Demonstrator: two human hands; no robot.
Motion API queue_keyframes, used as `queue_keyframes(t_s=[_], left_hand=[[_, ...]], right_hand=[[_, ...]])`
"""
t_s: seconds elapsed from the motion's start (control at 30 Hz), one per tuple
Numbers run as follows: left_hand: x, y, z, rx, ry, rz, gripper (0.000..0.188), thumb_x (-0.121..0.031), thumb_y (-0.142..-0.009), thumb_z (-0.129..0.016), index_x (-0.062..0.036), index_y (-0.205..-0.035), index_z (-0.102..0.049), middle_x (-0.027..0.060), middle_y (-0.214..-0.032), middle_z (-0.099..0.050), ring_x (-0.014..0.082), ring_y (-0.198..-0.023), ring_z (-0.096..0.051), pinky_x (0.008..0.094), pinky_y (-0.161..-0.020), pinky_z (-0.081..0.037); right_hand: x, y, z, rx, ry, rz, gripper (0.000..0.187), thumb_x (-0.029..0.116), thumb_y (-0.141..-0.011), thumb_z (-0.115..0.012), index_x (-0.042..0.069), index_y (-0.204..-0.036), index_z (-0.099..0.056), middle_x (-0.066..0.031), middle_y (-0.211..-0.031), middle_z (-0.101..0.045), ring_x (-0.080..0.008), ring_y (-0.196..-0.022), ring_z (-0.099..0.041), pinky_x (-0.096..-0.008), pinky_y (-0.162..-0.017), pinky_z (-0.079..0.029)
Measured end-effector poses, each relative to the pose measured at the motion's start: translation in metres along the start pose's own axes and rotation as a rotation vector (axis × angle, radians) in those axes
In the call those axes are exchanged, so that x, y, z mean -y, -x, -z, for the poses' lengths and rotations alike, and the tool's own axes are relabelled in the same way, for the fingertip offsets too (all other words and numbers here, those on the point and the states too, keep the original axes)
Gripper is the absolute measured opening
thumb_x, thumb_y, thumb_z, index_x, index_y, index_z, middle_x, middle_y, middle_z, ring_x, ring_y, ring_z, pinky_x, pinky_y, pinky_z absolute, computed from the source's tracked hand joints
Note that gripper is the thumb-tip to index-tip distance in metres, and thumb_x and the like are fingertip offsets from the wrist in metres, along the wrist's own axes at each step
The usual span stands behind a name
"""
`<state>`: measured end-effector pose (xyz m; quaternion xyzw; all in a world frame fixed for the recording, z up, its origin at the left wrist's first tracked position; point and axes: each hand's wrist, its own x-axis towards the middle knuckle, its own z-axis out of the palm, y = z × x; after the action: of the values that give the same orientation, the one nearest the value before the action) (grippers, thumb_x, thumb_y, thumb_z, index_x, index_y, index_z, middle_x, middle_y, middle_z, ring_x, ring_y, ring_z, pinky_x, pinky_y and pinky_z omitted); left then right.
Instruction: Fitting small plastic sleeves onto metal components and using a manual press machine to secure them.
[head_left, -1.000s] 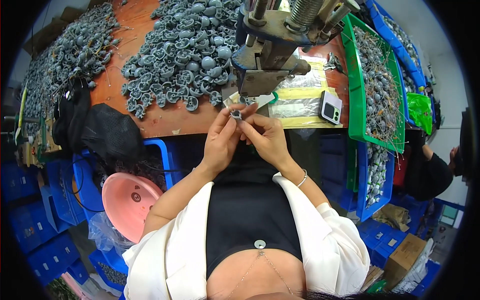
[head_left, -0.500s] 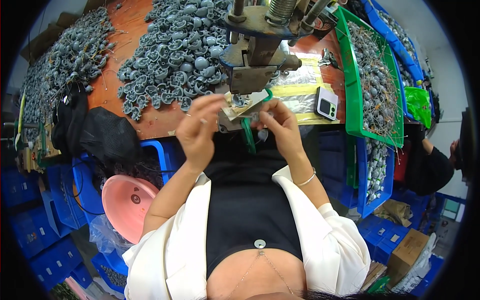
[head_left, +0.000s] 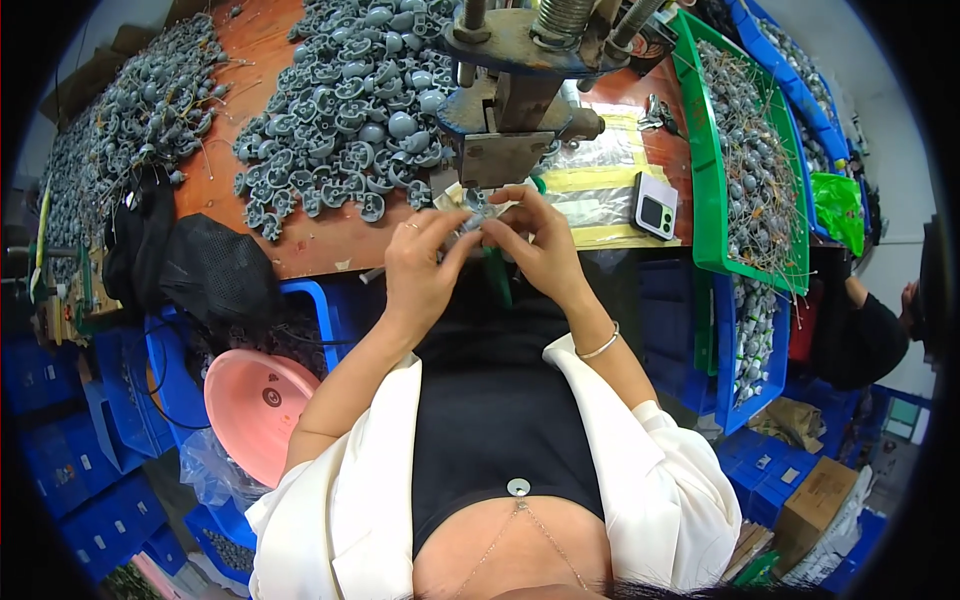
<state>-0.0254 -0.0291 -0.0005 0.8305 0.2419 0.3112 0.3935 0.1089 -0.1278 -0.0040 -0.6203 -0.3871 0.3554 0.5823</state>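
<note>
1. The left hand holds thumb and fingers narrow on a small gray part at the table's front edge.
2. The right hand curls in from the other side, thumb at the part; whether it grips cannot be told, as fingers hide the contact.
3. The part sits between the two sets of fingertips, just below the head of a metal press.
4. Gray shells lie heaped on the orange table, left of the press; wired parts are piled farther left.
5. A phone rests to the right, near a green tray filled with more wired pieces.
6. A pink basin stands below the table edge, near the left forearm.
</note>
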Motion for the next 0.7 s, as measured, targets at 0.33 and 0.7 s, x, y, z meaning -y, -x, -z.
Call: queue_keyframes(t_s=[0.33, 0.7], left_hand=[[0.017, -0.018, -0.019, -0.115, 0.021, 0.026, 0.02, -0.001, -0.072, -0.072, -0.0018, -0.092, -0.067, 0.0027, -0.069, -0.049, 0.0091, -0.053, -0.038, 0.0244, -0.047, -0.031], [0.008, -0.018, -0.017, -0.125, -0.095, 0.016, 0.017, -0.002, -0.068, -0.073, -0.0057, -0.085, -0.068, 0.0051, -0.065, -0.043, 0.0163, -0.055, -0.04, 0.03, -0.05, -0.033]], right_hand=[[-0.007, -0.003, -0.014, -0.278, 0.813, 0.21, 0.031, 0.015, -0.078, -0.068, 0.004, -0.105, -0.057, -0.0089, -0.06, -0.062, -0.0246, -0.054, -0.061, -0.0321, -0.052, -0.046], [0.042, -0.069, 0.083, -0.41, 0.352, 0.298, 0.02, 0.016, -0.088, -0.059, 0.001, -0.101, -0.064, -0.006, -0.08, -0.067, -0.0138, -0.067, -0.062, -0.0319, -0.057, -0.048]])
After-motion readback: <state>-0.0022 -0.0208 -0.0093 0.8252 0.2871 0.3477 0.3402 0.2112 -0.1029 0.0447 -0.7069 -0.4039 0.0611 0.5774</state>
